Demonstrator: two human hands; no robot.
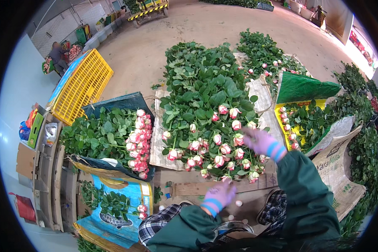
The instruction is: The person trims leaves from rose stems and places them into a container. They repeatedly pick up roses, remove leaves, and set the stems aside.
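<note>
A large heap of cut roses with white and pink heads (219, 160) and leafy green stems (201, 85) lies before me on a pale woven sack (159, 157). My right hand (260, 140), in a lilac glove with blue bands, reaches over the heap's right side, its blurred fingers apart beside a rose head (238, 139). At the near edge of the heap is my left hand (220, 192), gloved alike, just below the lowest rose heads. Whether its fingers hold anything is not clear. A wooden board (195, 188) lies on the floor behind it.
Left, a dark sack (113, 102) wraps bundled roses; a blue sack (113, 233) bears a few. A yellow crate (82, 88) stands behind, near wooden pallets (47, 189). Right are a green-and-yellow sack (308, 88) with roses and an open sack (337, 173). A person (58, 58) stands far left.
</note>
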